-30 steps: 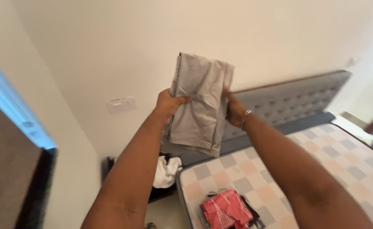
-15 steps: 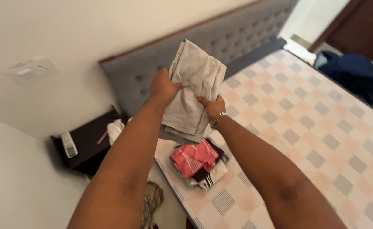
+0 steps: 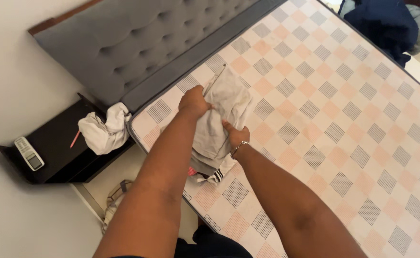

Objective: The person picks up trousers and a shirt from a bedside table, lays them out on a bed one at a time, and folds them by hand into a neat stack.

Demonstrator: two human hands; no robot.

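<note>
Checked mattress [image 3: 343, 119] filling the right and centre, its near-left edge running diagonally from the headboard down toward the bottom of the frame. Grey padded headboard [image 3: 138, 43] along the top left, a dark strip at its foot. Wide stretch of bare mattress to the right of the hands and beyond them; dark blue clothes [image 3: 387, 24] heaped past the far top-right corner. Left of the mattress edge, a narrow gap of pale floor, then a black bedside table [image 3: 52, 143] against the wall, with a white cloth [image 3: 104, 131] bunched on its near corner, a remote [image 3: 28, 153] and a red pencil [image 3: 75, 139] lying on top.

Left hand [image 3: 194, 102] closed in a fist on the left edge of a folded grey garment [image 3: 222, 114], thumb tucked over the cloth. Right hand [image 3: 235, 136], bracelet at the wrist, pinching the lower right side of the same garment, thumb on top and fingers underneath. Garment held low over the mattress near the left edge, just above a small pile of clothes [image 3: 210, 173], of which only a red scrap and a black-and-white striped hem show beneath; contact with the pile not clear.
</note>
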